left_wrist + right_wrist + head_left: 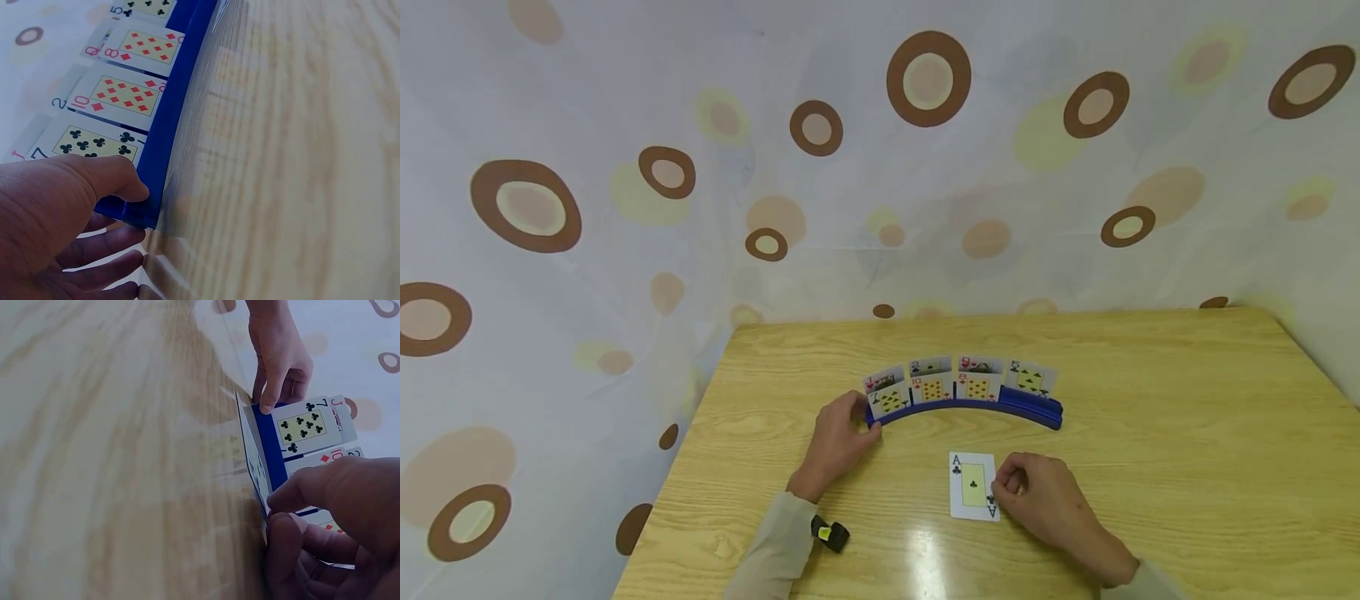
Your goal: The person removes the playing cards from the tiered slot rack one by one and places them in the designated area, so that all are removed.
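A curved blue card holder point(1033, 407) point(178, 100) point(270, 434) carries playing cards in two rows. In front stand the seven of clubs point(891, 401), ten of diamonds point(932, 389) and eight of diamonds point(978, 387); the five of clubs point(1028, 379) is in the back row at the right. My left hand point(838, 437) point(62, 206) point(281, 359) grips the holder's left end, thumb on its front edge. Nearer me, my right hand point(1048, 504) point(344, 519) pinches the ace of clubs point(973, 485) point(253, 456) by its right edge, face visible.
A black strap-like item with a yellow patch point(830, 533) lies at my left sleeve. The wooden table point(1187, 417) meets a patterned sheet point(850, 183) behind the holder and along the left side.
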`<state>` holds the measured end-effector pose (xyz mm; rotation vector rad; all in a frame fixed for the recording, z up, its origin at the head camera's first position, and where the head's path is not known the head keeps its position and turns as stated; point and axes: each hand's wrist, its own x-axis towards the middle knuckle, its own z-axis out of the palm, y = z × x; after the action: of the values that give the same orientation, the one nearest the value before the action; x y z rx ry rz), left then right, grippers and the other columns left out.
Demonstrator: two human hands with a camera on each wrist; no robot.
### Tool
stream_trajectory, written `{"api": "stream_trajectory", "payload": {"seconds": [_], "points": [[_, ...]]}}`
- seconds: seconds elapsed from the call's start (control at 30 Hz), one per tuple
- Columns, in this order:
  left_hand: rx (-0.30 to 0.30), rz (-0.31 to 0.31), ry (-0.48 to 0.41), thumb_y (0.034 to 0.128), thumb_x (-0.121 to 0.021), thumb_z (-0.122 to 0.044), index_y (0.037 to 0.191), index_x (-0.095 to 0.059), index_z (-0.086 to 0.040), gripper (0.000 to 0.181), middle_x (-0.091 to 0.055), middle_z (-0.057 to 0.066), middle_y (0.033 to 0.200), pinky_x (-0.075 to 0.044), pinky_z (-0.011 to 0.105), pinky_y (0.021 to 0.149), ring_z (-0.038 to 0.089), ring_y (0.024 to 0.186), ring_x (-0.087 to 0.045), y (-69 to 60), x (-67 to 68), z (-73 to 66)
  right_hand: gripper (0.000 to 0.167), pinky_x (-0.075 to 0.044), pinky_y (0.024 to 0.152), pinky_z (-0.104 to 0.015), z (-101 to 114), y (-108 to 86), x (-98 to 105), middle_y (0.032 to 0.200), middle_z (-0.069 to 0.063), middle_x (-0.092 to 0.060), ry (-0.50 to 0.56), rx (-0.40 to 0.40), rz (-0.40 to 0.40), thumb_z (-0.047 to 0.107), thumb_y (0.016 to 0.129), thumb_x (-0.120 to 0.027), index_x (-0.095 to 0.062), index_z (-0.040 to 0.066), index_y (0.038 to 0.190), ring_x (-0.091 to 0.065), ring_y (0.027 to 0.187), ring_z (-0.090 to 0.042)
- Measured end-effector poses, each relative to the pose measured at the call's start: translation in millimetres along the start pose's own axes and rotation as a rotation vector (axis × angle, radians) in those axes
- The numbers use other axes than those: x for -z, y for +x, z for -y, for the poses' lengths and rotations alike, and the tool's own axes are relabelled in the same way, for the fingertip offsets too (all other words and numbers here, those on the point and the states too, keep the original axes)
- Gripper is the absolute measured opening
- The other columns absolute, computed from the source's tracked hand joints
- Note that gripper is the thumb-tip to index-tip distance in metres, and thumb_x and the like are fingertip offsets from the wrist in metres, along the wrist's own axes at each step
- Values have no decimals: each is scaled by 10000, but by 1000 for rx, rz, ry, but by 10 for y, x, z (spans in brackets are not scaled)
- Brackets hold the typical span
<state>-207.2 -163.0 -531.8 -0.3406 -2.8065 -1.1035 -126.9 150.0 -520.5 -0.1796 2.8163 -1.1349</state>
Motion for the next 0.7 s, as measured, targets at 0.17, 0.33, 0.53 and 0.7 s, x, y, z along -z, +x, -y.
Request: {"api": "stream_trajectory", "payload": {"seconds": [0.17, 0.33, 0.53, 0.7], "points": [[2, 5, 8, 958, -801, -146, 1216, -701, -34, 298, -765, 90, 1104, -576, 439, 938, 188, 987, -700, 0, -4, -5, 90, -458, 622, -208, -19, 30, 29, 755, 56, -666, 17, 27, -26, 98, 919, -808, -744, 137, 869, -541, 662, -50], [13, 5, 10, 956, -804, -145, 1224, -698, -31, 310, -765, 94, 1109, -579, 447, 940, 200, 991, -700, 16, 18, -31, 51, -492, 633, -206, -52, 174, 99, 800, 25, -707, 34, 82, -158, 97, 963, -792, -775, 103, 915, -573, 679, -37], [30, 8, 1, 948, -817, -142, 1225, -697, -28, 323, -765, 96, 1115, -580, 456, 955, 202, 998, -696, 20, 22, -26, 50, -500, 621, -207, -41, 368, 204, 857, -35, -762, 43, 123, -354, 107, 989, -787, -805, 61, 998, -617, 704, -63], [38, 11, -18, 954, -816, -154, 1212, -702, -42, 304, -767, 83, 1115, -579, 448, 965, 189, 1003, -698, 3, 1, -24, 115, -539, 644, -203, -25, 471, 239, 894, -87, -785, 60, 143, -412, 79, 998, -774, -813, 11, 1082, -677, 748, -120]]}}
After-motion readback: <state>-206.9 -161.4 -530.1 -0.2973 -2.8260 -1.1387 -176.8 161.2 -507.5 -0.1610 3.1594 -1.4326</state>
